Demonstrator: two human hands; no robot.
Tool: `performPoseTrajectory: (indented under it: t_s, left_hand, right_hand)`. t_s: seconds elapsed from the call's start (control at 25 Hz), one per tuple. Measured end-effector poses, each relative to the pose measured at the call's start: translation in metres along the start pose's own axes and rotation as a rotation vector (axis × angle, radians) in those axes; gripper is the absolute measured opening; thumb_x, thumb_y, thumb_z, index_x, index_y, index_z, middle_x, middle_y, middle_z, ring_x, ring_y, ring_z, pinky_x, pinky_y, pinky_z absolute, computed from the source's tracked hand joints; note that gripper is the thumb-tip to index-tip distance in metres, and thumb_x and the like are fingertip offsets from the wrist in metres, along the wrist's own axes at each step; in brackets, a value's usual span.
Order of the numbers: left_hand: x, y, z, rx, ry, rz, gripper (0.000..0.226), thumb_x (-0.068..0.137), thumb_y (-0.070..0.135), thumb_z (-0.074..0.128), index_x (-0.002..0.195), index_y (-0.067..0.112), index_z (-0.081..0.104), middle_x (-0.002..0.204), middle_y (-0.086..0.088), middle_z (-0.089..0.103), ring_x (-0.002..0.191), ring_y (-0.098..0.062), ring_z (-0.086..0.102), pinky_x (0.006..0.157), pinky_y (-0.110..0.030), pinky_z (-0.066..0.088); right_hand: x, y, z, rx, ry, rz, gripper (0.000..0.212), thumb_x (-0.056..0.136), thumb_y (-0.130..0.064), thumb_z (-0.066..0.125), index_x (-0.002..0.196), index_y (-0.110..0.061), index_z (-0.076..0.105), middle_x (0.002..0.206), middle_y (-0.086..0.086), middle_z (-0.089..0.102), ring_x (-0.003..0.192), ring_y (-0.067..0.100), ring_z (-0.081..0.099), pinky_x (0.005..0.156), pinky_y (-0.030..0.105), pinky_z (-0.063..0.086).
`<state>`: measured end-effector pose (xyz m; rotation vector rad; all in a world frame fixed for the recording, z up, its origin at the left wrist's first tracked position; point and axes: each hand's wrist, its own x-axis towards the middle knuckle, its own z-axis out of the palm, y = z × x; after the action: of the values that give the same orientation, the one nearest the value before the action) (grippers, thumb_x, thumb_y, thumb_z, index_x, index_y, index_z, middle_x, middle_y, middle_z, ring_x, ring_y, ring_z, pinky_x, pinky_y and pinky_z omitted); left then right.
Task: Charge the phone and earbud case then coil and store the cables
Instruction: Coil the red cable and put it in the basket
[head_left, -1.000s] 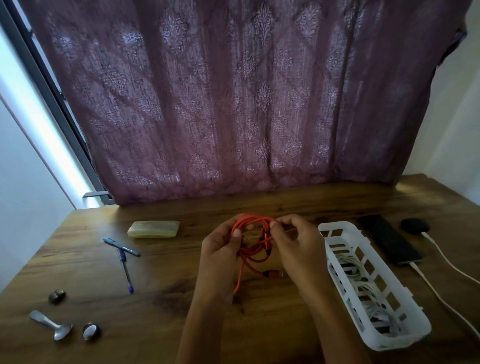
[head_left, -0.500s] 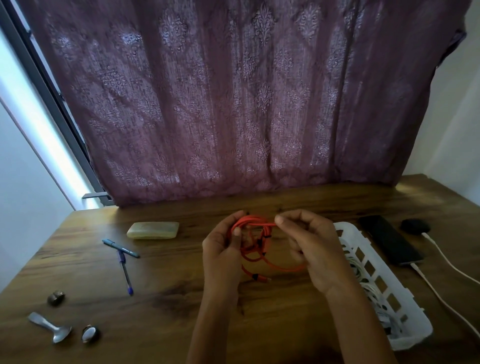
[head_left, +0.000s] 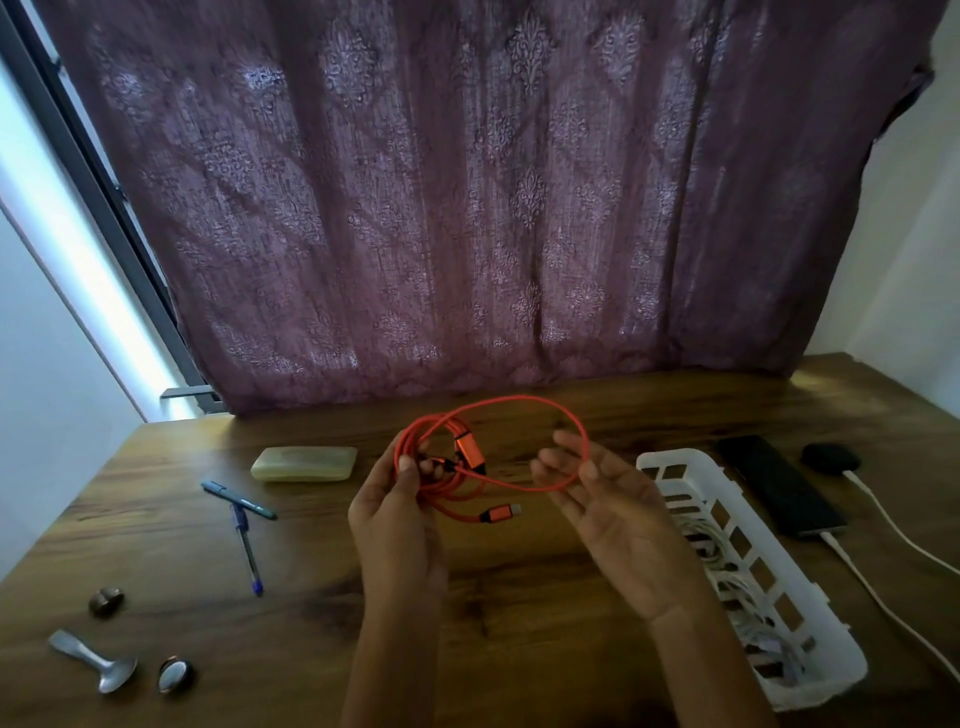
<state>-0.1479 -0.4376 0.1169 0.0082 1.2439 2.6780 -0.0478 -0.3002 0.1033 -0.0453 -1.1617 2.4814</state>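
Two hands work one orange cable (head_left: 519, 405) above the wooden table (head_left: 156, 519). Leftmost of the pair, the left hand (head_left: 397, 525) pinches the gathered turns between thumb and fingers, bunching them tight at the coil's left edge. Just right of that pinch sit the orange connector housings, and below it one plug dangles free on a short tail. Further right, a single wide loop arcs up and over to the right hand (head_left: 605, 501), which lies palm-up and spread, the strand merely draped across its fingers (head_left: 569, 441) rather than clamped. The cable looks braided, thin and light, soft enough to flop yet springy enough to pop open, so my read is the best hold is across all turns at once, at the pinch. Right of the open hand waits the white basket (head_left: 670, 462), already holding pale cables, with the phone (head_left: 774, 483) and earbud case (head_left: 830, 457) beyond, both plugged in.
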Motion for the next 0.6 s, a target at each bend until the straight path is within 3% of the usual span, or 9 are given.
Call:
performPoseTrajectory:
  t_s: [0.08,0.2,0.32,0.4,0.48,0.6]
  left_hand:
    - [0.000,0.000,-0.002,-0.024,0.010,-0.009,0.028,0.094,-0.001,0.042,0.118,-0.008,0.054,0.061,0.003,0.062,0.056,-0.004,0.054,0.058,-0.012,0.050]
    - [-0.004,-0.001,-0.002,0.022,-0.024,-0.034,0.027,0.093,-0.002,0.042,0.116,-0.004,0.057,0.072,-0.002,0.062,0.057,-0.003,0.056,0.059,-0.012,0.050]
    - [-0.006,-0.001,-0.004,0.218,-0.004,0.077,0.028,0.093,-0.002,0.043,0.113,0.006,0.060,0.081,0.000,0.067,0.064,0.001,0.062,0.063,-0.010,0.050]
    - [-0.003,0.002,-0.009,0.258,-0.011,0.108,0.027,0.093,-0.001,0.044,0.112,0.009,0.062,0.075,0.006,0.070,0.067,0.000,0.062,0.067,-0.013,0.050]
    - [-0.003,0.006,-0.011,0.221,-0.035,0.052,0.027,0.093,0.001,0.044,0.113,0.005,0.061,0.065,0.006,0.068,0.065,-0.002,0.060,0.072,-0.019,0.050]
    - [-0.006,0.008,-0.008,0.121,-0.042,-0.066,0.024,0.092,-0.001,0.044,0.107,0.002,0.063,0.070,-0.002,0.071,0.066,-0.007,0.064,0.086,-0.035,0.048]
  right_hand:
    - [0.002,0.005,0.006,-0.034,0.034,-0.050,0.048,0.060,-0.027,0.084,0.101,-0.005,0.070,0.096,0.017,0.071,0.099,0.028,0.066,0.083,0.028,0.053]
    - [0.005,0.001,0.018,-0.175,0.139,-0.160,0.029,0.073,-0.025,0.067,0.097,-0.010,0.071,0.074,0.007,0.068,0.077,0.020,0.068,0.075,0.027,0.055]
    - [0.011,-0.014,0.022,-0.214,0.281,-0.235,0.020,0.080,-0.021,0.055,0.091,-0.013,0.070,0.059,-0.003,0.054,0.053,0.004,0.048,0.054,0.020,0.050]
    - [0.013,-0.027,0.017,-0.229,0.332,-0.253,0.018,0.081,-0.022,0.054,0.083,-0.016,0.071,0.057,-0.004,0.051,0.047,0.002,0.038,0.044,0.015,0.040]
    - [0.015,-0.031,0.007,-0.298,0.334,-0.232,0.017,0.084,-0.020,0.054,0.080,-0.016,0.069,0.058,-0.003,0.054,0.047,0.003,0.040,0.046,0.016,0.039]
    - [0.021,-0.013,-0.014,-0.539,0.426,-0.136,0.018,0.092,-0.014,0.051,0.096,-0.010,0.068,0.074,0.002,0.066,0.065,0.010,0.058,0.063,0.022,0.050]
